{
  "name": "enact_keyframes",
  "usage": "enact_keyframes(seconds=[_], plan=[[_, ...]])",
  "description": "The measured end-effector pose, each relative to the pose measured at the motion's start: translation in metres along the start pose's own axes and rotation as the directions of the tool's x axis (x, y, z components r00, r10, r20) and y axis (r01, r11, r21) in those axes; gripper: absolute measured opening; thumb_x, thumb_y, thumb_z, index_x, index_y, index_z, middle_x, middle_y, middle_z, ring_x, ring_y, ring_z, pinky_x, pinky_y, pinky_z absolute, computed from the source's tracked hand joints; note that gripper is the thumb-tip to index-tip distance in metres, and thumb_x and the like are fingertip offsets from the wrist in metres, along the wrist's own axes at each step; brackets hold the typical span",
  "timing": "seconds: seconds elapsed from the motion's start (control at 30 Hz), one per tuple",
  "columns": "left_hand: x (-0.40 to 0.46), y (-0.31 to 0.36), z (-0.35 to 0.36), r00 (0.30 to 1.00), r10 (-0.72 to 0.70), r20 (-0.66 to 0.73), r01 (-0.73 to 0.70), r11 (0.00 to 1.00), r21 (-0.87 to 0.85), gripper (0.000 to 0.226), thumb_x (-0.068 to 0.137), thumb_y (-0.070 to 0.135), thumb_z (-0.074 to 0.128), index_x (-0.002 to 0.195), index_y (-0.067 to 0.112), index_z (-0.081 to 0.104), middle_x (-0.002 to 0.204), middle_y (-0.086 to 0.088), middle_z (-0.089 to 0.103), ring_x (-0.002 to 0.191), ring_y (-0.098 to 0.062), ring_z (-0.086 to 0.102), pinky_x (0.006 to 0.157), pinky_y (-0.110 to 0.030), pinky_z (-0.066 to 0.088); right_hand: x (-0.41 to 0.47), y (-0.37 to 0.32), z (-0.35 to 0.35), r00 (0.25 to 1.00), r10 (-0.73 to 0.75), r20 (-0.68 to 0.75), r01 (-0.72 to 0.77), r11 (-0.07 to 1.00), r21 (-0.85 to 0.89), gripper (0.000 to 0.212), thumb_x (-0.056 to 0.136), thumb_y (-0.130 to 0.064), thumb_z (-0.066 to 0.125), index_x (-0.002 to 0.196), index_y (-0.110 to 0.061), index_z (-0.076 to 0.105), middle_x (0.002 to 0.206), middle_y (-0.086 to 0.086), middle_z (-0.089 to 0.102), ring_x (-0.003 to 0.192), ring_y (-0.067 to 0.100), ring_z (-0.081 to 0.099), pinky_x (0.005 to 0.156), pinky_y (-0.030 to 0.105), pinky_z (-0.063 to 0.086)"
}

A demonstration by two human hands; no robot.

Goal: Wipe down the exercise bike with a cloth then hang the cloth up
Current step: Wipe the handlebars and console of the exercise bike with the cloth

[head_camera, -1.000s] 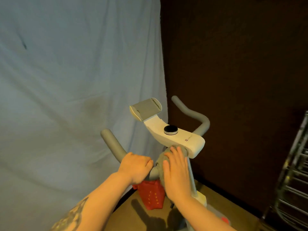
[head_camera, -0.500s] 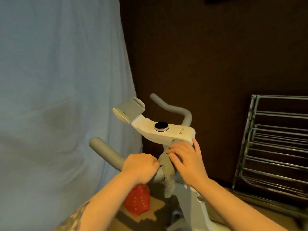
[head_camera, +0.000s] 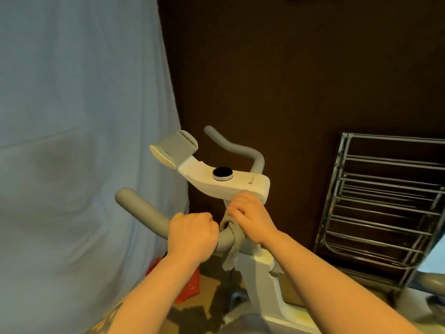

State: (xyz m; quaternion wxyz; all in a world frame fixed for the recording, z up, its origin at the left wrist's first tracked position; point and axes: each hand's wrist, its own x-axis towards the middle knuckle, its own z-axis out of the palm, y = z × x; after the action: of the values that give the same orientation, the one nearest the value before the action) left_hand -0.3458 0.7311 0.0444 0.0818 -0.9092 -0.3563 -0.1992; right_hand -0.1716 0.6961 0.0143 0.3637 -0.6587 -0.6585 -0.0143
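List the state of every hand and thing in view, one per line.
Left hand: gripping the grey left handlebar.
Right hand: gripping the grey cloth.
Grey cloth: wrapped around the handlebar, tail hanging down.
Metal drying rack: against the wall, bare.
White tablet holder: tilted up, empty.

White bike frame (head_camera: pixel 262 273), grey handlebar (head_camera: pixel 142 208), grey cloth (head_camera: pixel 234 247), black dial (head_camera: pixel 222 173), pale blue sheet (head_camera: pixel 79 116), chrome rack (head_camera: pixel 385 203).

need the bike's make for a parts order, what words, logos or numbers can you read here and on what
White console, near edge beside the round black knob: a small grey square logo with a short word after it, too blurred to read.
Red object on the floor: small yellow marks, no legible text.
Nothing else in view carries writing.
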Motion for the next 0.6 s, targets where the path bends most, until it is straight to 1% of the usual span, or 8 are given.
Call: enact_keyframes(seconds=[0.07, 0.13, 0.2, 0.27, 0.33, 0.47, 0.53, 0.6], plan=[[-0.001, -0.001, 0.004, 0.999, -0.053, 0.003, 0.053, 0.998, -0.018, 0.031, 0.088, 0.021, 0.055, 0.057, 0.019, 0.051, 0.050, 0.005, 0.020, 0.051, -0.017, 0.041, 0.063, -0.033, 0.032, -0.002, -0.005, 0.014, 0.992, 0.087, -0.095, -0.079, 0.993, 0.087, 0.034, 0.091, -0.030, 0.043, 0.068, -0.022, 0.067, 0.077, -0.012, 0.059, 0.088, 0.008, 0.049, 0.087, 0.036, 0.040], [-0.004, -0.001, 0.013, 0.993, -0.117, -0.030, 0.114, 0.990, -0.080, 0.038, 0.086, 0.028, 0.041, 0.050, 0.025, 0.031, 0.046, 0.006, 0.024, 0.043, -0.010, 0.025, 0.060, -0.032, 0.028, -0.019, -0.015, 0.027, 0.978, 0.122, -0.166, -0.104, 0.988, 0.114, 0.038, 0.092, -0.037, 0.041, 0.074, -0.025, 0.071, 0.083, -0.014, 0.063, 0.103, 0.005, 0.047, 0.097, 0.025, 0.031], [-0.005, 0.001, 0.013, 0.981, -0.158, -0.113, 0.143, 0.981, -0.132, 0.036, 0.081, 0.029, 0.037, 0.049, 0.028, 0.020, 0.042, 0.008, 0.018, 0.039, -0.008, 0.014, 0.056, -0.030, 0.024, -0.026, -0.011, 0.022, 0.989, 0.011, -0.147, 0.001, 0.997, 0.079, 0.038, 0.095, -0.038, 0.040, 0.075, -0.024, 0.069, 0.083, -0.017, 0.062, 0.105, 0.001, 0.045, 0.103, 0.020, 0.024], [-0.005, -0.001, 0.017, 0.972, -0.177, -0.156, 0.154, 0.977, -0.147, 0.033, 0.078, 0.029, 0.037, 0.048, 0.026, 0.025, 0.042, 0.009, 0.020, 0.040, -0.009, 0.014, 0.054, -0.029, 0.022, -0.011, 0.004, 0.008, 0.991, -0.132, -0.007, 0.132, 0.991, -0.017, 0.039, 0.098, -0.034, 0.040, 0.069, -0.020, 0.062, 0.074, -0.015, 0.058, 0.089, 0.003, 0.049, 0.099, 0.029, 0.033], [-0.009, -0.004, 0.021, 0.965, -0.154, -0.213, 0.127, 0.983, -0.132, 0.030, 0.078, 0.028, 0.038, 0.049, 0.024, 0.034, 0.044, 0.010, 0.029, 0.044, -0.009, 0.020, 0.056, -0.029, 0.023, 0.005, 0.015, -0.001, 0.993, -0.096, 0.070, 0.099, 0.994, -0.040, 0.042, 0.097, -0.031, 0.039, 0.064, -0.014, 0.059, 0.068, -0.007, 0.056, 0.077, 0.008, 0.047, 0.084, 0.034, 0.039], [-0.016, 0.000, 0.029, 0.934, -0.189, -0.302, 0.159, 0.980, -0.123, 0.027, 0.077, 0.025, 0.040, 0.051, 0.022, 0.044, 0.050, 0.010, 0.041, 0.055, -0.008, 0.026, 0.063, -0.027, 0.019, -0.017, -0.007, 0.026, 0.970, 0.109, -0.215, -0.094, 0.992, 0.079, 0.040, 0.093, -0.027, 0.035, 0.069, -0.013, 0.063, 0.081, -0.002, 0.062, 0.094, 0.015, 0.052, 0.092, 0.039, 0.040], [-0.014, 0.000, 0.031, 0.920, -0.214, -0.328, 0.182, 0.975, -0.126, 0.026, 0.076, 0.024, 0.041, 0.051, 0.020, 0.046, 0.050, 0.009, 0.042, 0.055, -0.009, 0.028, 0.063, -0.027, 0.013, -0.031, -0.035, 0.038, 0.954, 0.163, -0.252, -0.156, 0.987, 0.049, 0.040, 0.092, -0.030, 0.033, 0.070, -0.020, 0.065, 0.082, -0.007, 0.064, 0.103, 0.012, 0.049, 0.098, 0.035, 0.036], [-0.013, -0.002, 0.032, 0.924, -0.211, -0.318, 0.181, 0.976, -0.121, 0.026, 0.076, 0.023, 0.041, 0.051, 0.019, 0.048, 0.050, 0.007, 0.044, 0.052, -0.013, 0.036, 0.062, -0.027, 0.011, -0.035, -0.049, 0.038, 0.973, 0.083, -0.216, -0.104, 0.991, -0.086, 0.037, 0.094, -0.030, 0.035, 0.067, -0.024, 0.060, 0.073, -0.010, 0.059, 0.091, 0.010, 0.049, 0.094, 0.035, 0.037]])
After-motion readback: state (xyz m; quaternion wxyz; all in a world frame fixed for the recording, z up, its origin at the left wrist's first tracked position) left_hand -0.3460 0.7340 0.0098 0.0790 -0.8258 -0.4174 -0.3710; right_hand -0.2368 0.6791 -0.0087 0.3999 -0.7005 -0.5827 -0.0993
